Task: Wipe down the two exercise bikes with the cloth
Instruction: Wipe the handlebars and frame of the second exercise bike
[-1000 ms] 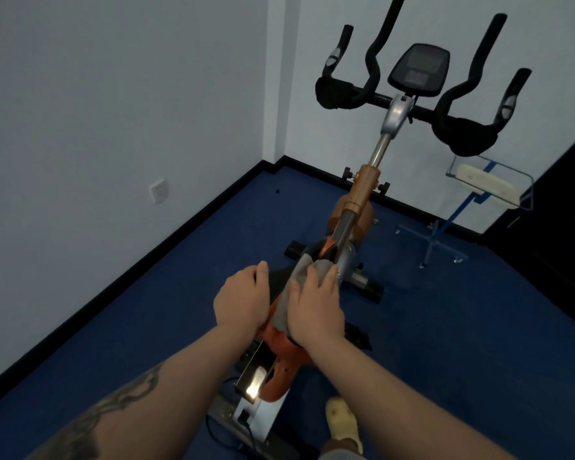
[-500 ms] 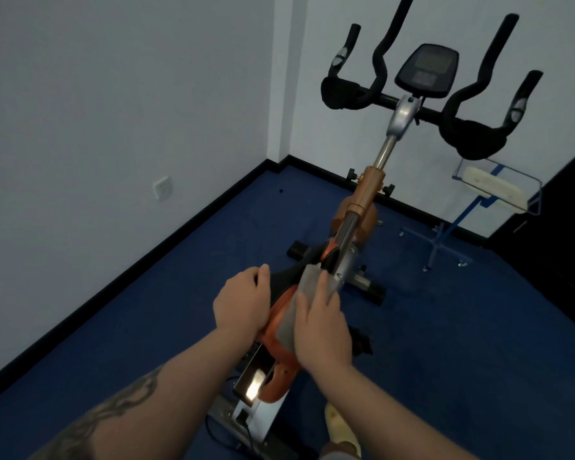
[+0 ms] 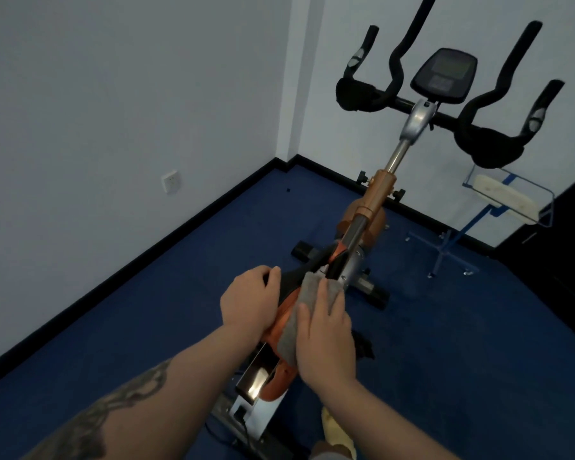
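Two hands on one orange bike [image 3: 374,197], head view. R hand [image 3: 324,333] lies w/ fingers straight, pressing grey cloth [image 3: 297,313] flat onto frame just below the seat post. L hand [image 3: 248,303] curls round black part on frame's left side. Handlebars [image 3: 485,147] & console [image 3: 443,76] up near wall.

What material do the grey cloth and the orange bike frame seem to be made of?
Grey cloth: probably soft terry or microfibre, matte, its surface fuzzy and draping. Orange bike frame: likely painted metal, satin, with smooth faint highlights; the orange cover lower down could be plastic.
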{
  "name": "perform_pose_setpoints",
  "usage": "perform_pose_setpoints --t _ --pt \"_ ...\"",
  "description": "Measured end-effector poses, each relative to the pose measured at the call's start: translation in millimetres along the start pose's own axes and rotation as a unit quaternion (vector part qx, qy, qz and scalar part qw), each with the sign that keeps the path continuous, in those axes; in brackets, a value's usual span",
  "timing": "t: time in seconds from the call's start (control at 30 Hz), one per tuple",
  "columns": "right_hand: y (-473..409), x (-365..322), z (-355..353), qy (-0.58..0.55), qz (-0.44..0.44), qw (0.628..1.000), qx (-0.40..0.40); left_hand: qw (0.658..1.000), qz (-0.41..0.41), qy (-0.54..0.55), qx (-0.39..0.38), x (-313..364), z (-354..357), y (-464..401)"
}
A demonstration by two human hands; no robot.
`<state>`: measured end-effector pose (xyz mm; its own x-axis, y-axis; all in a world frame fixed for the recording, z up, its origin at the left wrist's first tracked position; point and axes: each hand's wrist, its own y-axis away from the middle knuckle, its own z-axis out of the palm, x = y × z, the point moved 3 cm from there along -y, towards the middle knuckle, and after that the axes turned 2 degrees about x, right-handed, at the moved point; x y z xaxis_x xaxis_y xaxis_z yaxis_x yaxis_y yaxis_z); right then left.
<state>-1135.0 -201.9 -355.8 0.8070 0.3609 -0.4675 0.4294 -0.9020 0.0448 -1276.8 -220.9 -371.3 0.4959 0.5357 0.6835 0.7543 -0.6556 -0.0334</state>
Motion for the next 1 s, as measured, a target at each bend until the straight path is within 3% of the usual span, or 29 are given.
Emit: perform_pose_setpoints --t 0.23,0.4,0.47,0.67,0.87,1.0 --pt "-52.9 -7.1 -6.0 0.02 0.094 0.995 -0.035 1.0 0.003 -0.012 -0.007 1.4 -1.8 0.2" --pt "-9.8 -0.9 -1.9 0.018 0.004 1.0 -0.024 1.0 0.014 -0.002 -0.013 3.0 -2.7 5.2" --pt "-2.1 1.5 -0.8 0.015 -0.007 1.0 -0.02 0.999 0.043 -0.007 0.003 5.3 -4.4 6.0" --pt "-48.1 -10.1 -7.5 0.022 0.088 0.995 -0.043 0.988 0.152 -0.02 0.024 12.5 -9.1 7.0" --pt "-2.8 0.1 4.5 0.042 -0.014 0.999 -0.029 0.995 0.099 -0.003 0.003 8.1 -6.0 7.0" --pt "-35.1 -1.6 -5.7 0.006 0.04 0.998 -0.046 0.996 0.086 -0.003 0.003 9.4 -6.9 7.2"
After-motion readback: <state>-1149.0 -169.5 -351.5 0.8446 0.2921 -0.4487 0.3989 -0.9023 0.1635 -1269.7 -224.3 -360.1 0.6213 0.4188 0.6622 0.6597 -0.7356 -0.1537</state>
